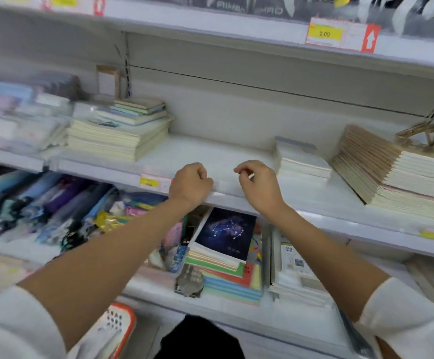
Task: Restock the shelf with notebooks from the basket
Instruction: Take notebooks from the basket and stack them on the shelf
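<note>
Both my hands hover at the front edge of the white middle shelf [210, 156], over a bare stretch between stacks. My left hand [191, 183] is curled into a loose fist with nothing in it. My right hand [258, 182] has its fingers bent inward, and nothing is visibly held. To the left lies a cream notebook stack [117, 133]; to the right sit a small white stack [301, 161] and a large fanned cream pile [397, 174]. The orange-rimmed white basket [115, 330] shows at the bottom left, its inside hidden.
The lower shelf holds a dark constellation-cover notebook [226, 229] on coloured pads, pencil cases [45, 203] at left and white booklets [293, 268] at right. Price tags [336, 35] hang on the upper shelf edge. A wooden model [423, 136] tops the right pile.
</note>
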Motion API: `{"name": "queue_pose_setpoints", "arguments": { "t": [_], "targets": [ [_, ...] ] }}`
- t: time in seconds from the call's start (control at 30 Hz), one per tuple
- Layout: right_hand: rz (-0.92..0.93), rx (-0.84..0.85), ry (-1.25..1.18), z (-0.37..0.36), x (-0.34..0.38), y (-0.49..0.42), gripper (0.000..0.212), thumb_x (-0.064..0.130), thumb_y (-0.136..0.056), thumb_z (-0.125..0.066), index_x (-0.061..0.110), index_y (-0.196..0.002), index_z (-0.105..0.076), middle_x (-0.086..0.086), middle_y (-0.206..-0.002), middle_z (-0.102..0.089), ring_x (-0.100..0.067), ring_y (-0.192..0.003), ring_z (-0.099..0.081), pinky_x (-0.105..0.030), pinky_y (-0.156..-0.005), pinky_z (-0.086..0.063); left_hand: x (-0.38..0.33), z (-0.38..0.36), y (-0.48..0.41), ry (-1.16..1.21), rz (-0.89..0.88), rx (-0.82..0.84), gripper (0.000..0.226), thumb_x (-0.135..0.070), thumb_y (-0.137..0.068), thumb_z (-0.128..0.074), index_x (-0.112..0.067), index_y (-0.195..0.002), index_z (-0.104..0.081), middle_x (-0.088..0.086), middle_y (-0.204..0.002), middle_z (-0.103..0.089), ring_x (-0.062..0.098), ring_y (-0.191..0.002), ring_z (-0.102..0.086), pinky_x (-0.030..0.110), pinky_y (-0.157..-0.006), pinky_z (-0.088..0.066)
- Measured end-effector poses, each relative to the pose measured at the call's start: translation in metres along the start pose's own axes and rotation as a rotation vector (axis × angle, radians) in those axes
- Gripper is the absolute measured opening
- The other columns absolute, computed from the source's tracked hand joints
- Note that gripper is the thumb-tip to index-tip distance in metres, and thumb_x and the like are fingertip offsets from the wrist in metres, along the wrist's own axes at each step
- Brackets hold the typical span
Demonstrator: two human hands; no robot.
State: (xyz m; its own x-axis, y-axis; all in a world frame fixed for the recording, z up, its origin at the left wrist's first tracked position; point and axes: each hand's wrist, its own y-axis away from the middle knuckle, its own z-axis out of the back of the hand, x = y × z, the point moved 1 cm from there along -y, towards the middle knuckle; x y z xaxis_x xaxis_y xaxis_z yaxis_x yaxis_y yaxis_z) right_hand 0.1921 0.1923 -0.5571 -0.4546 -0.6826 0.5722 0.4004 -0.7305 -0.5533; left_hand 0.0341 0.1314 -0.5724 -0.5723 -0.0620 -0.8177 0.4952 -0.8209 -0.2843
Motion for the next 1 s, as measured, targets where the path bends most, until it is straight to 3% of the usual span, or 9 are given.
{"name": "queue_pose_setpoints", "arguments": {
  "t": [0.17,0.3,0.47,0.6,0.77,0.8,0.9,0.97,1.0],
  "targets": [
    [-0.021,0.239,-0.13,-0.087,0.062,0.05,0.013,0.01,-0.088,-0.06,0.013,-0.094,-0.071,0.002,-0.083,-0.067,-0.008,-0.074,-0.06,-0.01,-0.068,-0.043,0.091,0.079,0.061,-0.081,0.157,-0.069,0.034,-0.006,-0.081,-0.059,-0.018,-0.058,-0.037,-0.002,-0.056,-0.04,0.021,-0.06,-0.041,0.03,-0.062,-0.035],
    [-0.002,0.439,-0.155,-0.157,0.103,0.09,0.009,0.011,-0.087,-0.062,0.008,-0.085,-0.07,-0.005,-0.077,-0.067,-0.013,-0.07,-0.058,-0.027,-0.068,-0.045,0.162,0.134,0.118,-0.106,0.33,-0.166,0.031,-0.01,-0.082,-0.06,-0.014,-0.059,-0.04,0.0,-0.055,-0.041,0.015,-0.052,-0.04,0.027,-0.052,-0.035],
    [-0.023,0.698,-0.221,-0.233,0.138,0.148,0.014,0.009,-0.09,-0.06,0.003,-0.084,-0.072,-0.006,-0.084,-0.071,-0.017,-0.077,-0.063,-0.028,-0.072,-0.047,0.242,0.181,0.19,-0.106,0.544,-0.23,0.022,-0.007,-0.081,-0.058,-0.011,-0.063,-0.046,0.002,-0.056,-0.044,0.019,-0.053,-0.041,0.029,-0.057,-0.038],
    [-0.106,0.914,-0.222,-0.283,0.141,0.196,0.019,0.014,-0.092,-0.058,0.002,-0.084,-0.07,-0.012,-0.083,-0.069,-0.018,-0.07,-0.057,-0.03,-0.062,-0.044,0.304,0.205,0.249,-0.079,0.757,-0.311,0.031,-0.004,-0.078,-0.06,-0.014,-0.055,-0.041,0.001,-0.054,-0.042,0.018,-0.053,-0.04,0.026,-0.058,-0.034],
    [-0.212,1.123,-0.149,-0.331,0.133,0.258,0.031,0.016,-0.095,-0.053,-0.012,-0.083,-0.059,-0.027,-0.078,-0.056,-0.018,-0.071,-0.059,-0.042,-0.072,-0.045,0.361,0.217,0.316,-0.074,1.005,-0.367,0.031,-0.005,-0.076,-0.06,-0.014,-0.053,-0.042,0.002,-0.051,-0.038,0.017,-0.048,-0.035,0.024,-0.047,-0.027],
    [-0.224,1.167,-0.141,-0.339,0.131,0.268,0.03,0.016,-0.095,-0.052,-0.011,-0.085,-0.06,-0.023,-0.081,-0.06,-0.022,-0.076,-0.061,-0.044,-0.076,-0.047,0.369,0.215,0.329,-0.066,1.045,-0.378,0.031,-0.005,-0.075,-0.06,-0.013,-0.052,-0.041,0.003,-0.05,-0.037,0.019,-0.049,-0.034,0.024,-0.047,-0.026],
    [-0.195,1.284,-0.068,-0.357,0.131,0.289,0.022,0.018,-0.093,-0.055,0.004,-0.107,-0.065,-0.013,-0.13,-0.058,-0.027,-0.119,-0.055,-0.038,-0.095,-0.046,0.387,0.21,0.366,-0.01,1.176,-0.42,0.022,-0.007,-0.075,-0.063,-0.011,-0.058,-0.05,0.003,-0.054,-0.046,0.023,-0.059,-0.046,0.026,-0.053,-0.033],
    [-0.153,1.329,-0.017,-0.366,0.131,0.294,0.027,0.02,-0.092,-0.057,0.011,-0.117,-0.062,-0.006,-0.149,-0.041,-0.024,-0.129,-0.047,-0.031,-0.097,-0.042,0.394,0.208,0.392,0.012,1.258,-0.439,0.005,-0.009,-0.075,-0.063,-0.009,-0.079,-0.059,0.004,-0.072,-0.058,0.027,-0.076,-0.057,0.027,-0.06,-0.04],
    [-0.145,1.338,0.001,-0.369,0.131,0.295,0.03,0.02,-0.092,-0.057,0.012,-0.12,-0.06,-0.005,-0.152,-0.037,-0.024,-0.129,-0.047,-0.031,-0.097,-0.042,0.399,0.206,0.405,0.031,1.321,-0.457,0.02,-0.012,-0.077,-0.064,-0.006,-0.095,-0.06,0.007,-0.089,-0.062,0.029,-0.087,-0.061,0.029,-0.066,-0.044]
  ]
}}
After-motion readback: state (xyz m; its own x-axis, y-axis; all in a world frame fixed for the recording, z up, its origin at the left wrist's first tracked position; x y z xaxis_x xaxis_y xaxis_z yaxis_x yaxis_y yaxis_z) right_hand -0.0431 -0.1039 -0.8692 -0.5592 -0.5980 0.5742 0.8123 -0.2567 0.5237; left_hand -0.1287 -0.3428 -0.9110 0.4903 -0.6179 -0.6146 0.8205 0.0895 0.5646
